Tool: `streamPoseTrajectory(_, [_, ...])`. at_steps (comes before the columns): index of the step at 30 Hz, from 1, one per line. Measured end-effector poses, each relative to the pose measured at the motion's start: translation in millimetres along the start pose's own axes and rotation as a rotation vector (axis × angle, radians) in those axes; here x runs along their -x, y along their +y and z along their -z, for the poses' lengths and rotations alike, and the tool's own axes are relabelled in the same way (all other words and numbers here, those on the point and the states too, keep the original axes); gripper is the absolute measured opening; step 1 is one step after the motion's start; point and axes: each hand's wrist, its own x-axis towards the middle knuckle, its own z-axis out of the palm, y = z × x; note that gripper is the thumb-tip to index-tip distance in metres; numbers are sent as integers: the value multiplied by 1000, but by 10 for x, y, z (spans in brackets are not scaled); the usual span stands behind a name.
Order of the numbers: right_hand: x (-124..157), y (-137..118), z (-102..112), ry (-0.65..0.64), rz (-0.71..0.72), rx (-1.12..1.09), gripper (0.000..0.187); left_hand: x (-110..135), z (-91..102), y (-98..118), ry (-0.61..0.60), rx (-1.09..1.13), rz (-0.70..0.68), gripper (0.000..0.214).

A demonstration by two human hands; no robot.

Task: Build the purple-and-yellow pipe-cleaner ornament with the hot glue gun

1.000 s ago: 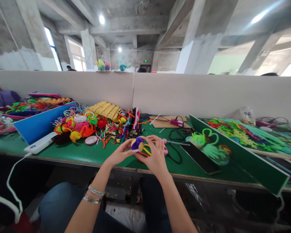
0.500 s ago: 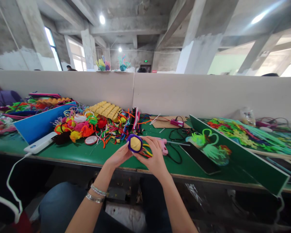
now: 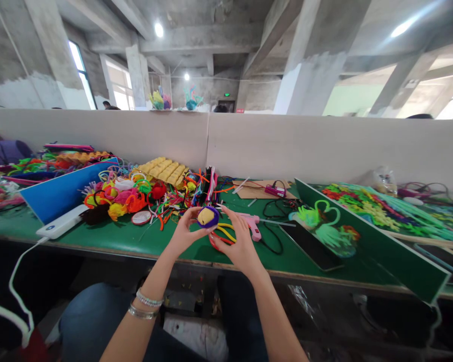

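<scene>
My left hand (image 3: 184, 232) pinches a small round yellow piece with a fuzzy purple rim (image 3: 208, 217) between thumb and fingers, just above the bench front. To its right, my right hand (image 3: 238, 241) has thumb and fingers spread apart, with nothing visibly gripped. Its fingertips are close to the purple rim; whether any touch it I cannot tell. Behind and between the hands lies a tool with yellow and red looped handles (image 3: 225, 232), partly hidden by the right hand. A pink glue gun (image 3: 253, 226) rests on the bench beyond the right fingers.
On the green bench (image 3: 151, 242), a heap of colourful fuzzy pieces (image 3: 124, 193) and a yellow egg-crate sheet (image 3: 164, 171) are at left. A dark phone (image 3: 311, 246) and a green upright board (image 3: 377, 246) stand right. A white power strip (image 3: 62, 222) sits near the left edge.
The round piece has tilted and shifted slightly left and up in my left hand. My right fingers have come away from it and spread, exposing more of the looped handles.
</scene>
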Motion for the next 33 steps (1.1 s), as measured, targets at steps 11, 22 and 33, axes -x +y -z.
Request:
streamPoseTrajectory(11, [31, 140, -128, -130, -42, -129, 56, 30, 63, 89, 167, -672, -347, 50])
streamPoseTrajectory(22, [0, 112, -58, -71, -47, -99, 48, -16, 96, 86, 15, -426, -308, 49])
streamPoseTrajectory(33, [-5, 110, -8, -79, -47, -85, 50, -8, 85, -17, -19, -106, -119, 58])
